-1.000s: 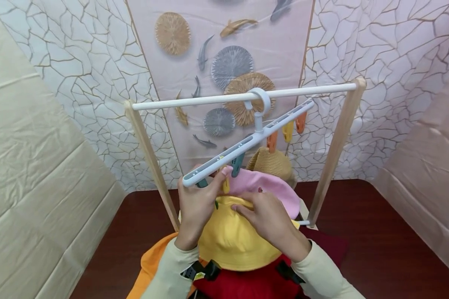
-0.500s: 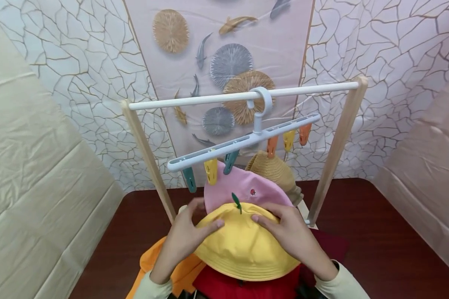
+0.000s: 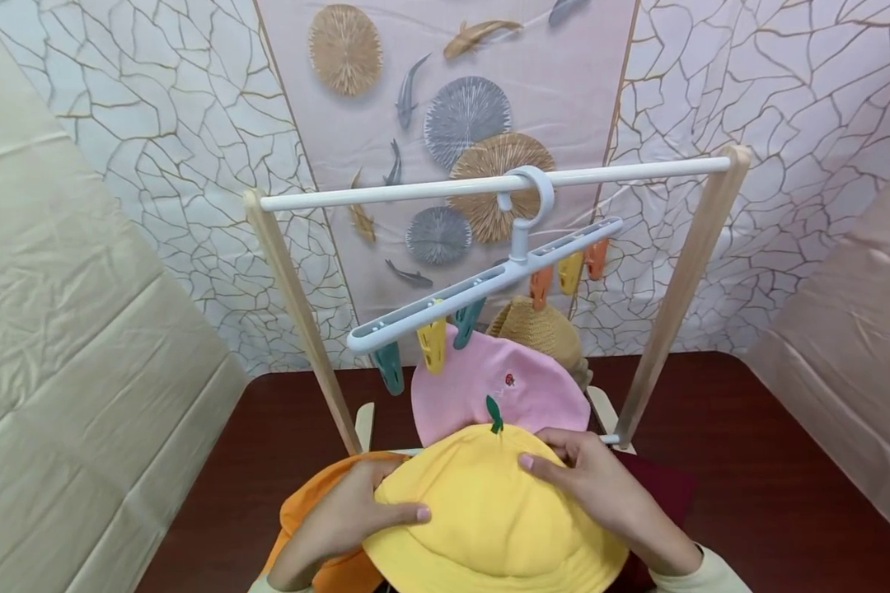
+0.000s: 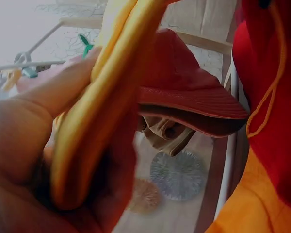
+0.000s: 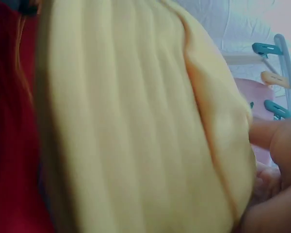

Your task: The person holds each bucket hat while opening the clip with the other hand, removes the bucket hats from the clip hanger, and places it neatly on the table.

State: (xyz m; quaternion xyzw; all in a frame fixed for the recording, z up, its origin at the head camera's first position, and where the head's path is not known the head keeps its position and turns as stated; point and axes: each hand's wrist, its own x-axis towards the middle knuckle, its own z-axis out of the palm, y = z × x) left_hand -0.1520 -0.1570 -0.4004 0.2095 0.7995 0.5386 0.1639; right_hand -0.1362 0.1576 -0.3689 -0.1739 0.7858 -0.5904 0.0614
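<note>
- Yellow cloth makes the hat [image 3: 489, 502] that I hold, and it is right in front of me, at the near side of the scene.
- With my left hand [image 3: 356, 506] I pinch the left edge of the hat, thumb on the front and fingers behind.
- With my right hand [image 3: 601, 482] I grip it too, up on its right side, with my thumb on the front.
- On top of the hat a little green leaf [image 3: 494, 412] sticks up.
- Just past it is a pink hat [image 3: 482, 387] with a tiny red picture on it.
- Farther back is a tan hat [image 3: 537, 329], and its top meets an orange clip [image 3: 541, 287]; I cannot tell if the clip bites it.
- Above these hats a pale blue hanger [image 3: 482, 284] hooks over a white bar [image 3: 386, 195] and sits slanted, its left end nearer to me.
- On its left half I see a yellow clip [image 3: 433, 346] between two teal ones.
- Orange cloth [image 3: 334, 494] lies to the left, partly behind my left hand.
- Dark red cloth [image 3: 656, 486] lies to the right, past my right hand, on a shiny brown table [image 3: 771, 478].
</note>
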